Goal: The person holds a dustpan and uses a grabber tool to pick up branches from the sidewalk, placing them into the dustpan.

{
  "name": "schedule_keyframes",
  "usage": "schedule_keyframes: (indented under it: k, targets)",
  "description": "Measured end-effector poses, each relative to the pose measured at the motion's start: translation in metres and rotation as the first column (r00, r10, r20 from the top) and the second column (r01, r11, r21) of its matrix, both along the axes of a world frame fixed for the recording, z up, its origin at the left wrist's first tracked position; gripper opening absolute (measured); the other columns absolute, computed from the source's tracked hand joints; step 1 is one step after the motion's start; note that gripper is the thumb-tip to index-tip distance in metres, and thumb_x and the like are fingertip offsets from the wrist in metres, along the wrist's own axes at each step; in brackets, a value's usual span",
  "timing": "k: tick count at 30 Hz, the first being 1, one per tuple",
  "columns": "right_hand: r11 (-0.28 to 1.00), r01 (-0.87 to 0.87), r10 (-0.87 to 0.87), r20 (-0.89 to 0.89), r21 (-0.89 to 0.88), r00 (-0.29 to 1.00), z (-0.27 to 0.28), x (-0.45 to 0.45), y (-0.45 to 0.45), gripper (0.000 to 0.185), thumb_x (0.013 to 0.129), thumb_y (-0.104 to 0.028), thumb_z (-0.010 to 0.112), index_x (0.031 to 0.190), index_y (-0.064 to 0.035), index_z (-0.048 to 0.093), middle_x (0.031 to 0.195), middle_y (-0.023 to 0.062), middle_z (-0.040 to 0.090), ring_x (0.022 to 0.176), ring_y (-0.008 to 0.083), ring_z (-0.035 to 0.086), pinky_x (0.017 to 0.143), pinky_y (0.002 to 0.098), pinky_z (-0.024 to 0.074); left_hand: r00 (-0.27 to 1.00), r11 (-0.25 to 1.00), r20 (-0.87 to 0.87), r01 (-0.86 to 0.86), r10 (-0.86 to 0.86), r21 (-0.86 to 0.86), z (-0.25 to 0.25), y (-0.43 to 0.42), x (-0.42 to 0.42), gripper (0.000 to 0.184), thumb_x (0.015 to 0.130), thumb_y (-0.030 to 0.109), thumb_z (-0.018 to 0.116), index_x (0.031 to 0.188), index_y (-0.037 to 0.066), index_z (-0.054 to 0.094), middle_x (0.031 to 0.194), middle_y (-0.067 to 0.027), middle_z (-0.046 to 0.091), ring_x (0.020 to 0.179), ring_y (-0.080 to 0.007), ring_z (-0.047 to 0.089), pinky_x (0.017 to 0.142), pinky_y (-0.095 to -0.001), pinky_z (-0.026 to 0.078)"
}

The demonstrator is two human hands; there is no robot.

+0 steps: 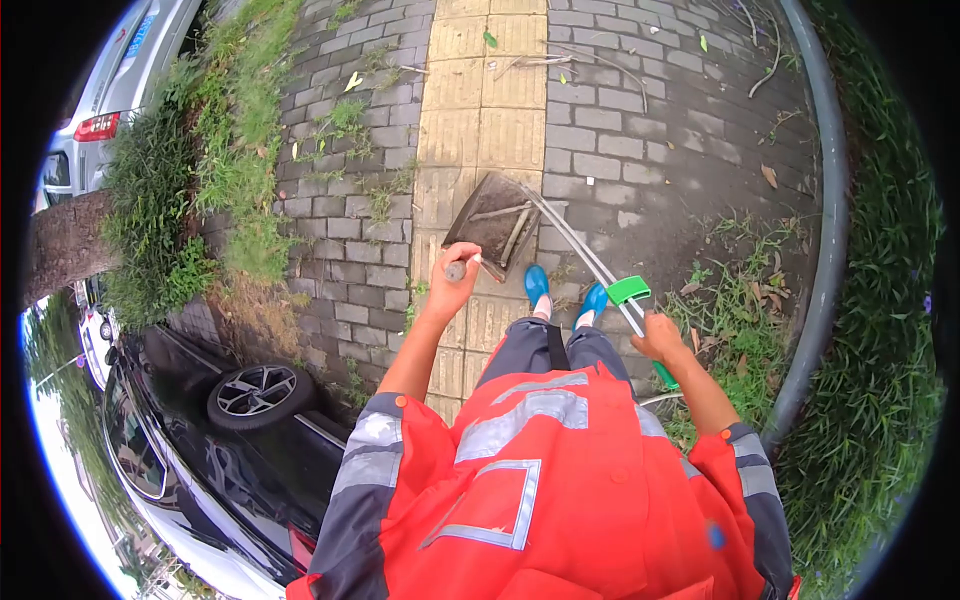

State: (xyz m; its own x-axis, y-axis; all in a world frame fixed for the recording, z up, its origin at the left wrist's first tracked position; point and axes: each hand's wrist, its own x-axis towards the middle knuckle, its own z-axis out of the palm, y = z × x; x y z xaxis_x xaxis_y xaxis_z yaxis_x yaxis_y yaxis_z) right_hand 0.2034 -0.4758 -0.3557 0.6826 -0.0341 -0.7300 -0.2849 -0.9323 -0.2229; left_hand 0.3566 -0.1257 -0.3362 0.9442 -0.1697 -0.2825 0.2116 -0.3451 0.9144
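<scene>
Yep, double-gripping over a dustpan (490, 195) on yellow paving (480, 80)

Clamping fingers of left hand (455, 292) around a round-ended handle (456, 270), fingers of right hand (660, 338) around green-trimmed tongs (629, 290). Pointing tongs at the dustpan's edge, can't tell if touching. Got sticks (500, 212) inside.

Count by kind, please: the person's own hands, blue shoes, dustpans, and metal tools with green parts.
Left hand and right hand: 2
Blue shoes: 2
Dustpan: 1
Metal tool with green parts: 1
Total: 6
</scene>
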Motion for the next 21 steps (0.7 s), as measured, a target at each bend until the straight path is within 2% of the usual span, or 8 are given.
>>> schedule_keyframes:
  k: [2, 4, 11, 13, 16, 17, 19, 21]
  targets:
    - [1.000, 0.009, -0.010, 0.049, 0.024, 0.999, 0.017, -0.017, -0.004, 0.042, 0.062, -0.030, 0.065, 0.082, 0.0059, 0.060, 0.080, 0.0243, 0.061, 0.078, 0.0350, 0.061, 0.072, 0.0399, 0.0489, 1.000, 1.000, -0.007, -0.016, 0.016, -0.016, -0.005, 0.002, 0.003, 0.008, 0.079, 0.002, 0.057, 0.087, 0.001, 0.057, 0.081, -0.0028, 0.057, 0.073, -0.0088, 0.052, 0.067, -0.0224, 0.043]
    - [0.935, 0.274, -0.239, -0.169, 0.226, 0.956, 0.051, -0.019, -0.009, 0.045, 0.061, -0.035, 0.064, 0.078, 0.0072, 0.060, 0.069, 0.0219, 0.061, 0.072, 0.0320, 0.062, 0.069, 0.0376, 0.0483, 1.000, 0.999, -0.012, -0.021, 0.020, -0.035, -0.008, 0.003, 0.007, 0.008, 0.078, 0.002, 0.057, 0.087, 0.001, 0.057, 0.082, -0.0029, 0.057, 0.074, -0.0089, 0.052, 0.068, -0.0225, 0.043]
    - [0.769, 0.613, -0.546, -0.312, 0.183, 0.778, 0.048, -0.054, -0.001, 0.050, 0.060, -0.040, 0.063, 0.076, 0.0072, 0.060, 0.058, 0.0155, 0.058, 0.056, 0.0249, 0.057, 0.054, 0.0333, 0.0460, 1.000, 0.999, -0.019, -0.022, 0.021, -0.040, -0.003, 0.009, 0.003, 0.008, 0.079, 0.003, 0.056, 0.087, 0.001, 0.057, 0.082, -0.0034, 0.057, 0.075, -0.0087, 0.052, 0.070, -0.0229, 0.042]
    - [0.316, 0.938, -0.740, -0.582, 0.141, 0.337, 0.044, -0.045, 0.003, 0.047, 0.061, -0.039, 0.062, 0.074, 0.0057, 0.060, 0.056, 0.0144, 0.056, 0.051, 0.0236, 0.054, 0.049, 0.0342, 0.0439, 1.000, 0.999, 0.000, -0.002, 0.002, -0.049, -0.001, 0.015, -0.005, 0.008, 0.080, 0.003, 0.056, 0.088, 0.001, 0.057, 0.082, -0.0035, 0.057, 0.075, -0.0087, 0.051, 0.070, -0.0228, 0.042]
    - [0.233, 0.945, -0.747, -0.581, 0.228, 0.324, 0.017, -0.036, 0.010, 0.042, 0.062, -0.036, 0.062, 0.070, 0.0052, 0.060, 0.056, 0.0139, 0.055, 0.049, 0.0223, 0.053, 0.048, 0.0348, 0.0430, 0.992, 0.992, 0.051, 0.115, -0.118, 0.061, 0.012, 0.032, -0.025, 0.010, 0.084, 0.007, 0.053, 0.091, 0.002, 0.057, 0.087, -0.0032, 0.057, 0.079, -0.0085, 0.055, 0.066, -0.0233, 0.049]
    - [0.238, 0.943, -0.741, -0.585, 0.231, 0.330, 0.008, -0.030, 0.010, 0.042, 0.062, -0.036, 0.062, 0.070, 0.0052, 0.060, 0.056, 0.0139, 0.055, 0.049, 0.0223, 0.053, 0.048, 0.0348, 0.0430, 0.990, 0.989, 0.060, 0.125, -0.130, 0.083, 0.015, 0.040, -0.032, 0.009, 0.084, 0.007, 0.053, 0.091, 0.002, 0.057, 0.088, -0.0035, 0.057, 0.078, -0.0089, 0.055, 0.066, -0.0235, 0.048]
    - [0.735, 0.603, -0.517, -0.317, 0.311, 0.795, -0.005, -0.023, 0.010, 0.039, 0.062, -0.032, 0.062, 0.069, 0.0068, 0.059, 0.062, 0.0188, 0.058, 0.055, 0.0267, 0.057, 0.053, 0.0366, 0.0461, 0.990, 0.980, 0.037, 0.129, -0.136, 0.151, 0.021, 0.056, -0.044, 0.010, 0.084, 0.006, 0.052, 0.092, 0.001, 0.057, 0.091, -0.0047, 0.057, 0.077, -0.0102, 0.054, 0.068, -0.0235, 0.048]
    - [0.813, 0.487, -0.444, -0.201, 0.320, 0.873, -0.006, -0.015, 0.014, 0.037, 0.063, -0.030, 0.062, 0.071, 0.0058, 0.059, 0.062, 0.0176, 0.058, 0.054, 0.0253, 0.057, 0.053, 0.0364, 0.0464, 0.992, 0.983, 0.051, 0.110, -0.119, 0.150, 0.021, 0.070, -0.051, 0.010, 0.084, 0.006, 0.052, 0.092, 0.002, 0.057, 0.092, -0.0052, 0.057, 0.079, -0.0104, 0.054, 0.070, -0.0239, 0.047]
